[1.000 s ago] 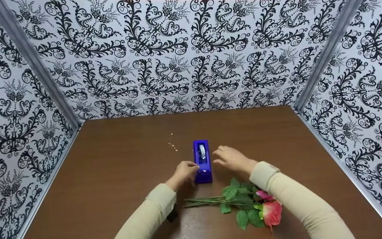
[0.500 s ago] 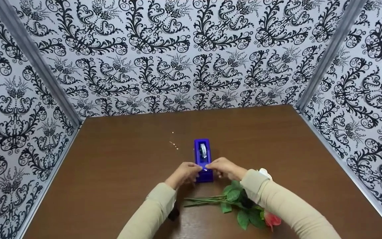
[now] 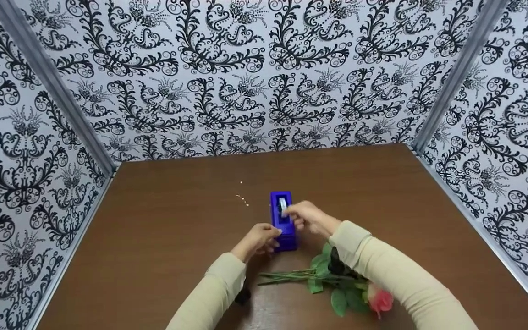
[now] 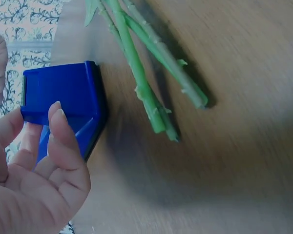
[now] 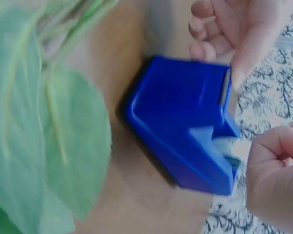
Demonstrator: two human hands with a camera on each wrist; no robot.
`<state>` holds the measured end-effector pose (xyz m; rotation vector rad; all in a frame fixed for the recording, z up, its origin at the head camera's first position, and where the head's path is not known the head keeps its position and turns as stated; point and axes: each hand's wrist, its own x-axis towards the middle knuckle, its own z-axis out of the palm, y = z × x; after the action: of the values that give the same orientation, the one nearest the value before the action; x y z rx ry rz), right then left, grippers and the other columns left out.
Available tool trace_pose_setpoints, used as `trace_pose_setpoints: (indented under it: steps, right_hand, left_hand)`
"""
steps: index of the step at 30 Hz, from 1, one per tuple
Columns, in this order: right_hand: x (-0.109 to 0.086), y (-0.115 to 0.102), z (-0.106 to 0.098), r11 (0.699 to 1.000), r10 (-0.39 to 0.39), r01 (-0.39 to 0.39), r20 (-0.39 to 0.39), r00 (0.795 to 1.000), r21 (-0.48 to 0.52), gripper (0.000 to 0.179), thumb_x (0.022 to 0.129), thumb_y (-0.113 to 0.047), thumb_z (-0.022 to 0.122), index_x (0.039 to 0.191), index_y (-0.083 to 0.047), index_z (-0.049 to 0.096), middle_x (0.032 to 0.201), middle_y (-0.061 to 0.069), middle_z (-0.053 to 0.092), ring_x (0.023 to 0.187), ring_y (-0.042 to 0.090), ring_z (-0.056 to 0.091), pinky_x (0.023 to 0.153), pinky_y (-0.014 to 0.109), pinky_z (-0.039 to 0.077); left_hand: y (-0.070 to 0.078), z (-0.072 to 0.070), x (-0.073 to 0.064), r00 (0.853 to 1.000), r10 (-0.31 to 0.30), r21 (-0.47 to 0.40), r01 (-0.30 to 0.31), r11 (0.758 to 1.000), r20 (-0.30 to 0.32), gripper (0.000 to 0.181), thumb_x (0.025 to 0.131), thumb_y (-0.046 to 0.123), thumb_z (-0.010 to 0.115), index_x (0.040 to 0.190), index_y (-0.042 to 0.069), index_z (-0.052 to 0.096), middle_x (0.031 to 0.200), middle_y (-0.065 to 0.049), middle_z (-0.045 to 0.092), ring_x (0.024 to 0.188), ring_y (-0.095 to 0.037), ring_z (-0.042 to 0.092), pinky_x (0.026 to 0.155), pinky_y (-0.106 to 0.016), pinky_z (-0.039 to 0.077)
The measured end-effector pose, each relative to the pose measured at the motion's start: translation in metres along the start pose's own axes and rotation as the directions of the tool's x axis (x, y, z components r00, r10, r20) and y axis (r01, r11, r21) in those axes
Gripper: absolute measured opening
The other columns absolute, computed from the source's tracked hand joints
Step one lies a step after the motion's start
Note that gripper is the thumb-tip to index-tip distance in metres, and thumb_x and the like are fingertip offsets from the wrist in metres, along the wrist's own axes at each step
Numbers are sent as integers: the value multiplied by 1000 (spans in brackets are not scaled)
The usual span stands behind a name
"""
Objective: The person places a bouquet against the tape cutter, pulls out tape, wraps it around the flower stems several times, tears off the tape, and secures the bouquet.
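Observation:
A blue tape dispenser (image 3: 285,231) stands on the table with a roll of clear tape (image 3: 283,205) in its well. My left hand (image 3: 260,237) holds the dispenser's front end from the left side. In the left wrist view its fingers curl at the side, close to the cutter end of the dispenser (image 4: 63,92). My right hand (image 3: 312,217) is curled over the well, thumb and forefinger pinched together right at the tape roll. The right wrist view shows this hand (image 5: 278,170) just above the well, its fingertips partly hidden.
Artificial roses with green leaves (image 3: 344,298) and a pink bloom (image 3: 380,300) lie under the right forearm, their stems (image 3: 287,277) pointing left just in front of the dispenser. Small pale bits (image 3: 243,200) lie left of the dispenser. Patterned walls (image 3: 227,91) enclose the table.
My right hand came in from the right to the dispenser's cutter end, then moved back to the tape roll. The left hand has stayed at the front end.

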<state>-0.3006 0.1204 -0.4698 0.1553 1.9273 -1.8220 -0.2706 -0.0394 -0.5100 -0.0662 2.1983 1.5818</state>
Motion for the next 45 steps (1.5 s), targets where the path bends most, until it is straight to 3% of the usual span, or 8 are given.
trace_pose_setpoints:
  steps: [5,9,17,25,31,41,45]
  right_hand:
    - [-13,11,3,993,96,-99,47,994,65,15,87,-7,51,73,-6,48,51,-5,37,40,1,26,37,14,23]
    - [-27,25,9,995,75,-76,18,997,67,14,85,-7,49,71,-7,46,49,-6,37,38,1,26,35,14,23]
    - [-63,57,19,987,40,-30,58,998,-160,19,87,-12,47,68,-9,49,47,-7,41,35,1,30,35,15,28]
    - [-93,83,23,986,-20,34,85,996,-163,14,92,-14,43,89,0,45,49,-7,42,35,0,30,35,15,30]
    - [-93,101,27,992,-52,57,48,997,-111,19,95,-15,41,93,4,44,49,-7,41,35,0,30,35,15,30]
    - [-88,115,35,994,-93,92,-2,996,-51,20,96,-16,41,95,3,42,51,-7,44,37,0,32,37,15,31]
    - [-88,117,35,996,-87,86,-7,996,-38,19,97,-14,40,98,5,40,54,-5,48,39,0,36,38,15,33]
  left_hand:
    - [3,3,1,1000,12,-4,-12,1000,-22,17,89,22,57,86,6,58,62,-2,61,45,-8,49,44,-24,37]
    - [2,2,2,999,7,-22,-8,1000,-40,15,88,21,58,82,7,57,59,-1,58,44,-8,49,43,-23,36]
    - [-2,3,0,1000,20,-45,-20,999,-13,16,89,22,57,87,6,59,63,-3,61,44,-9,49,42,-22,35]
    - [-3,2,-2,999,31,-59,-32,998,-21,17,90,23,56,89,6,58,63,-2,61,44,-8,49,42,-22,34]
    - [-2,4,-4,998,38,-60,-41,997,-39,19,90,22,57,91,3,59,65,-4,62,45,-8,48,43,-22,36]
    - [-1,9,-11,984,140,5,-140,990,-108,21,90,21,57,91,0,61,72,-15,66,48,-10,50,42,-23,38]
    - [-3,10,-4,980,163,-4,-164,986,-111,21,88,18,60,87,-2,61,72,-13,66,55,-13,57,48,-26,45]
